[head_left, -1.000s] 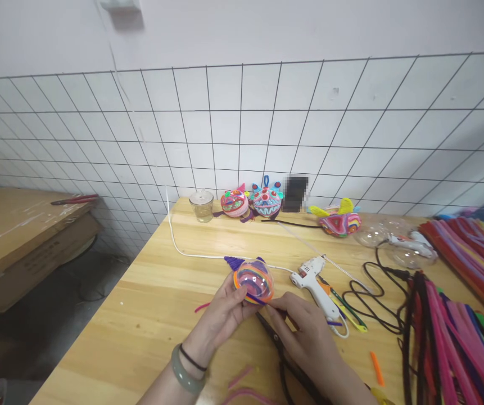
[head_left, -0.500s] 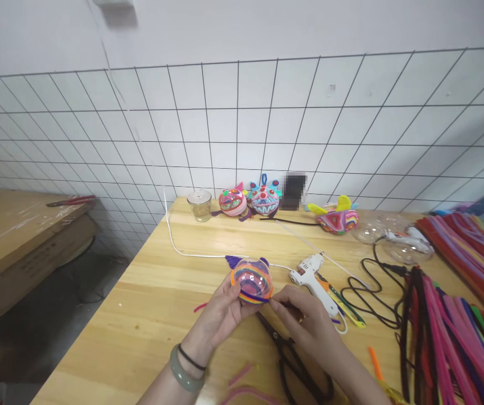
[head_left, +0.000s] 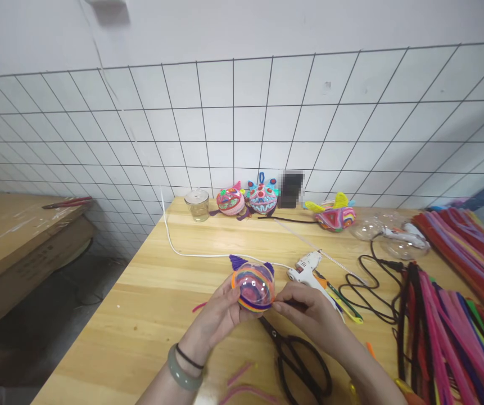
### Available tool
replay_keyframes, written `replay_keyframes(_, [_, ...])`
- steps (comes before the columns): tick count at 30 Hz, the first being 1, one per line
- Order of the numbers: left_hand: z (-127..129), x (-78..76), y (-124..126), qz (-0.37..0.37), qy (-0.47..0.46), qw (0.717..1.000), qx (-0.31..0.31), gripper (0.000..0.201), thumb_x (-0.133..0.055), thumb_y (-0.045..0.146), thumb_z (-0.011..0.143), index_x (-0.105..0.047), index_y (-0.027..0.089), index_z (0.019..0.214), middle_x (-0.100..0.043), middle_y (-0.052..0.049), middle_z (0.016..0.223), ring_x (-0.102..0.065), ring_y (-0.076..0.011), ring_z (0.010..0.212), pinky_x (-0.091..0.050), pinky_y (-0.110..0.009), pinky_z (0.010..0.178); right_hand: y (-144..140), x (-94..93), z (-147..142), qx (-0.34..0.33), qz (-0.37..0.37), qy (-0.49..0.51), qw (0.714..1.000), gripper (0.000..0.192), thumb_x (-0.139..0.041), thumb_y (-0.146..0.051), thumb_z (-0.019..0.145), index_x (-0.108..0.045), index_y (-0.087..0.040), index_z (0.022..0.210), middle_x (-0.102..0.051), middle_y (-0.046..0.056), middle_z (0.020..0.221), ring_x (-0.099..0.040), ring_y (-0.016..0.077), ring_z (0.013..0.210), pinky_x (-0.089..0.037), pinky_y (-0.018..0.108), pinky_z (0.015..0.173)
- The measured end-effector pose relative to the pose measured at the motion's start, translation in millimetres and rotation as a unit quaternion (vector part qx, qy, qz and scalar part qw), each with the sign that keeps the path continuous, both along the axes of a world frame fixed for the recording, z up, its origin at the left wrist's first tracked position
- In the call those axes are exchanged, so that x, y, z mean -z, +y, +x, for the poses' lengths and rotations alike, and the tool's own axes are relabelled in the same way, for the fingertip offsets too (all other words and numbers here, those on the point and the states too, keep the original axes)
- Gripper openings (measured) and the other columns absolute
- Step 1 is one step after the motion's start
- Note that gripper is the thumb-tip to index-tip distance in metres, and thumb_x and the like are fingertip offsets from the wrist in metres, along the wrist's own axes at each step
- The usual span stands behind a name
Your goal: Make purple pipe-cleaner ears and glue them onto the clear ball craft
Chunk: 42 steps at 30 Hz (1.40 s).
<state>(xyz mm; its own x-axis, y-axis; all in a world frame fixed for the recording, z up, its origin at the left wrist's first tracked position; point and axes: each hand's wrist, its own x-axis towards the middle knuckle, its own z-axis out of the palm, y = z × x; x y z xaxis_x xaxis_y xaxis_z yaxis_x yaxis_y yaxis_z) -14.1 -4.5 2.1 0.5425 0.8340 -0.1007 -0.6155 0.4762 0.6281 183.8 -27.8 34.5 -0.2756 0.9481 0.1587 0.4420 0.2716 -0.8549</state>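
A clear plastic ball (head_left: 253, 287) wound with orange, purple and rainbow-coloured pipe cleaners rests in my left hand (head_left: 222, 308), whose fingers and thumb close round its left side and underside. Two purple pointed ears stand up from its top edge. My right hand (head_left: 304, 312) pinches at the ball's lower right rim, where a pipe cleaner strip (head_left: 252, 305) runs along the edge to the fingertips. What lies between those fingertips is mostly hidden. Black-handled scissors (head_left: 290, 360) lie on the table beneath my hands.
Behind my right hand lies a white glue gun (head_left: 307, 270) with its cable. Pipe cleaner bundles (head_left: 448, 332) cover the right side. Along the back stand a glass cup (head_left: 198, 207), decorated balls (head_left: 262, 197) and clear plastic shells (head_left: 402, 242). Pink pipe cleaner scraps (head_left: 245, 388) lie in front.
The ball has tipped a little, so its purple ears show more upright. Both hands keep their hold, and the camera view has shifted slightly.
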Motion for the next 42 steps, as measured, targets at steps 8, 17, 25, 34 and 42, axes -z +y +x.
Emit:
replay_keyframes(8, [-2.8, 6.1, 2.4, 0.030, 0.016, 0.999, 0.033, 0.039, -0.066, 0.027, 0.080, -0.058, 0.012, 0.114, -0.069, -0.014, 0.097, -0.068, -0.0207, 0.080, -0.057, -0.032, 0.068, -0.1, -0.6, 5.3, -0.031, -0.020, -0.029, 0.999, 0.020, -0.061, -0.031, 0.084, -0.074, -0.018, 0.076, -0.065, 0.003, 0.068, -0.058, 0.0164, 0.064, -0.043, 0.025, 0.059])
replay_keyframes(17, [-4.0, 10.0, 2.5, 0.024, 0.035, 0.998, 0.053, 0.046, -0.067, 0.034, 0.078, -0.054, 0.015, 0.117, -0.069, -0.013, 0.097, -0.069, -0.0204, 0.074, -0.057, -0.030, 0.062, 0.4, -0.3, 5.2, -0.044, -0.041, -0.048, 0.997, 0.021, -0.060, -0.031, 0.084, -0.073, -0.017, 0.075, -0.066, 0.003, 0.068, -0.058, 0.0157, 0.065, -0.045, 0.024, 0.060])
replay_keyframes(25, [2.8, 3.8, 0.4, 0.043, 0.074, 0.996, -0.032, 0.044, -0.072, 0.031, 0.074, -0.057, 0.015, 0.112, -0.067, -0.011, 0.098, -0.066, -0.0197, 0.076, -0.056, -0.031, 0.064, 2.5, 1.6, 4.4, -0.032, -0.022, -0.093, 0.995, 0.022, -0.058, -0.032, 0.086, -0.074, -0.019, 0.080, -0.069, 0.004, 0.070, -0.060, 0.0182, 0.066, -0.047, 0.026, 0.059])
replay_keyframes(34, [9.7, -3.6, 2.2, 0.105, 0.147, 0.971, -0.154, 0.045, -0.078, 0.026, 0.066, -0.060, 0.017, 0.106, -0.068, -0.008, 0.102, -0.061, -0.0206, 0.094, -0.046, -0.031, 0.085, -1.3, 5.6, -2.1, -0.039, -0.037, -0.101, 0.993, 0.028, -0.050, -0.037, 0.090, -0.069, -0.018, 0.080, -0.069, 0.004, 0.073, -0.060, 0.0184, 0.067, -0.047, 0.025, 0.057])
replay_keyframes(42, [9.7, -1.0, -0.1, 0.116, 0.137, 0.971, -0.159, 0.052, -0.078, 0.023, 0.065, -0.056, 0.019, 0.112, -0.066, -0.008, 0.109, -0.059, -0.0225, 0.101, -0.043, -0.034, 0.091, -4.8, 6.9, -9.7, -0.026, -0.019, -0.100, 0.994, 0.025, -0.050, -0.035, 0.090, -0.069, -0.020, 0.082, -0.070, 0.004, 0.074, -0.061, 0.0186, 0.068, -0.047, 0.027, 0.060])
